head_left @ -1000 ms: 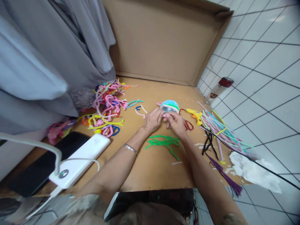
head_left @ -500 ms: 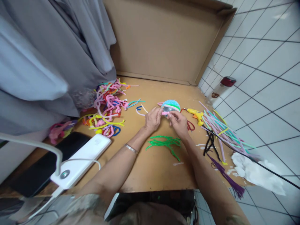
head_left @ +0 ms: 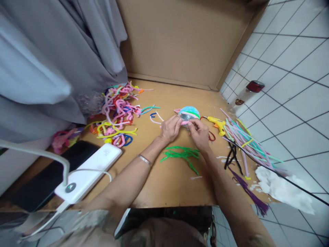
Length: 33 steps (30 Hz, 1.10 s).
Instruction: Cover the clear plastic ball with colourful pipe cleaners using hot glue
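Note:
Between my two hands is a short pink pipe cleaner (head_left: 184, 122), pinched at its left end by my left hand (head_left: 170, 129) and at its right by my right hand (head_left: 199, 133). Both hands are closed, fingertips close together. Just behind them sits a rounded object (head_left: 189, 110) wrapped in blue, green and white strands, its grey front partly showing; the fingers hide its lower part. Several green pipe cleaners (head_left: 181, 153) lie on the table in front of my hands. A yellow glue gun (head_left: 217, 124) rests to the right of my right hand.
A tangled heap of coloured pipe cleaners (head_left: 120, 109) lies at left, near a white power bank (head_left: 89, 171) and a black phone (head_left: 51, 178). Straight pipe cleaners (head_left: 252, 144), a purple tassel (head_left: 250, 193), white tissue (head_left: 282, 188) and a red-lidded jar (head_left: 246, 94) are at right.
The view has shifted slightly. My hands still pinch the pink pipe cleaner in front of the wrapped object, with only small finger movement.

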Tool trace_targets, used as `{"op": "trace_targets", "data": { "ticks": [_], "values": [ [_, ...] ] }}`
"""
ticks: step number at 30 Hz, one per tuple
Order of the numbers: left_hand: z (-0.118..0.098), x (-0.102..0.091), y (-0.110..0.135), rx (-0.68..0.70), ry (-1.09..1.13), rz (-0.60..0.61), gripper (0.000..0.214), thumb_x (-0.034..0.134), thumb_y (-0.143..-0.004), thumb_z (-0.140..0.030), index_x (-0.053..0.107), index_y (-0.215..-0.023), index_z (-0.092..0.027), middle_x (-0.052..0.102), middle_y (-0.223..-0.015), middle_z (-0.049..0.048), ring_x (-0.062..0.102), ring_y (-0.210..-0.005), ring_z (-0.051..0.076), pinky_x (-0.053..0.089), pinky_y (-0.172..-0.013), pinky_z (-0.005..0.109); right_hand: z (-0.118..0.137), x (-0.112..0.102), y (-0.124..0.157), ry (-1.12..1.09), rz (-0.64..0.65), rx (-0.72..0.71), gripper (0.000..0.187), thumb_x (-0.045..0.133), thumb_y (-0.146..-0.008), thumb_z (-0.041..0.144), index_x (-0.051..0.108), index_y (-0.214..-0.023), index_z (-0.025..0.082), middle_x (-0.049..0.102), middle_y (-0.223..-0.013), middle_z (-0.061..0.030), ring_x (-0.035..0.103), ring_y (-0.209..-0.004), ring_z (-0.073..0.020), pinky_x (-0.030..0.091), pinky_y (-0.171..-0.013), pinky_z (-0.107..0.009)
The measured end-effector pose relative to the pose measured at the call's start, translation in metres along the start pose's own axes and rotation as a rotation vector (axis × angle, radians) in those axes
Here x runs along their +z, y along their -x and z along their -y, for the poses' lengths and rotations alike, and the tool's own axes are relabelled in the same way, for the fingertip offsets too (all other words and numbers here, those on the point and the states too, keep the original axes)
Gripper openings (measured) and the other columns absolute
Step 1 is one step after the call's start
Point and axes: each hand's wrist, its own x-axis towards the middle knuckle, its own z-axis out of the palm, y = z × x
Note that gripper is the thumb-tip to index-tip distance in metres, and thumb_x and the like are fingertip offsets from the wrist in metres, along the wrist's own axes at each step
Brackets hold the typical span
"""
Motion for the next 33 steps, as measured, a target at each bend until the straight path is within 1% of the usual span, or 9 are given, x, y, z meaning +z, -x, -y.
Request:
{"op": "trace_targets", "data": {
  "ticks": [5,7,11,15,19,23,28,30,33],
  "values": [
    [-0.007,-0.001,0.002,0.045,0.047,0.077,0.036,0.034,-0.101,-0.038,0.064,-0.098,-0.018,0.070,-0.089,0.0074,0.065,-0.083,0.015,0.046,-0.073,0.026,-0.003,0.000,-0.001,-0.004,-0.028,0.017,0.019,0.054,-0.083,0.037,0.060,-0.076,0.021,0.059,-0.065,0.0007,0.053,-0.060,-0.0139,0.041,-0.055,-0.026],
    [-0.009,0.000,0.003,0.038,0.051,0.083,0.034,0.035,-0.101,-0.035,0.064,-0.098,-0.018,0.071,-0.090,0.0074,0.065,-0.082,0.015,0.046,-0.074,0.026,-0.006,0.001,-0.001,-0.055,-0.028,0.049,0.018,0.056,-0.081,0.037,0.060,-0.075,0.021,0.056,-0.062,0.0019,0.051,-0.057,-0.0132,0.039,-0.053,-0.025],
    [-0.010,0.002,0.003,-0.010,0.064,0.043,0.034,0.035,-0.101,-0.034,0.063,-0.093,-0.018,0.070,-0.083,0.0061,0.064,-0.077,0.015,0.046,-0.071,0.026,-0.011,0.006,-0.001,-0.260,0.010,0.123,0.023,0.057,-0.081,0.043,0.057,-0.075,0.022,0.052,-0.058,0.0044,0.044,-0.047,-0.0102,0.036,-0.048,-0.024],
    [-0.010,0.002,0.003,-0.063,0.088,0.010,0.037,0.033,-0.101,-0.037,0.062,-0.088,-0.019,0.068,-0.079,0.0046,0.062,-0.073,0.014,0.045,-0.069,0.025,-0.012,0.008,-0.001,-0.341,0.021,0.137,0.028,0.051,-0.087,0.046,0.062,-0.085,0.021,0.054,-0.061,0.0033,0.045,-0.046,-0.0097,0.035,-0.048,-0.024],
    [-0.011,0.002,0.002,-0.077,0.092,0.018,0.036,0.034,-0.101,-0.037,0.062,-0.087,-0.020,0.068,-0.078,0.0041,0.062,-0.072,0.014,0.044,-0.069,0.025,-0.009,0.006,0.000,-0.208,-0.008,0.053,0.027,0.050,-0.088,0.043,0.064,-0.095,0.021,0.061,-0.070,0.0006,0.050,-0.053,-0.0121,0.041,-0.054,-0.026],
    [-0.010,0.004,0.003,-0.074,0.073,0.017,0.039,0.031,-0.102,-0.039,0.062,-0.088,-0.020,0.069,-0.079,0.0047,0.062,-0.073,0.015,0.044,-0.070,0.026,-0.007,0.004,0.000,-0.012,-0.014,-0.064,0.022,0.050,-0.089,0.037,0.065,-0.089,0.021,0.067,-0.075,-0.0023,0.059,-0.068,-0.0173,0.048,-0.067,-0.030],
    [-0.009,0.006,0.005,-0.054,0.026,0.046,0.043,0.027,-0.102,-0.040,0.063,-0.091,-0.020,0.070,-0.082,0.0063,0.063,-0.077,0.016,0.045,-0.071,0.028,-0.010,0.003,0.000,0.176,-0.051,-0.187,0.025,0.044,-0.091,0.031,0.065,-0.084,0.021,0.070,-0.081,-0.0057,0.063,-0.079,-0.0208,0.049,-0.077,-0.033],
    [-0.009,0.007,0.006,-0.042,0.018,0.055,0.043,0.027,-0.102,-0.040,0.064,-0.091,-0.020,0.069,-0.081,0.0066,0.063,-0.076,0.017,0.044,-0.071,0.028,-0.010,0.002,0.000,0.214,-0.051,-0.191,0.025,0.043,-0.090,0.029,0.065,-0.083,0.022,0.071,-0.084,-0.0068,0.064,-0.082,-0.0219,0.049,-0.079,-0.034],
    [-0.011,0.007,0.006,-0.032,0.020,0.070,0.043,0.028,-0.102,-0.039,0.064,-0.091,-0.019,0.069,-0.080,0.0068,0.063,-0.075,0.017,0.044,-0.069,0.028,-0.009,0.002,0.001,0.218,-0.059,-0.144,0.023,0.044,-0.087,0.026,0.065,-0.079,0.023,0.071,-0.084,-0.0060,0.064,-0.082,-0.0225,0.049,-0.080,-0.035]
  ]
}}
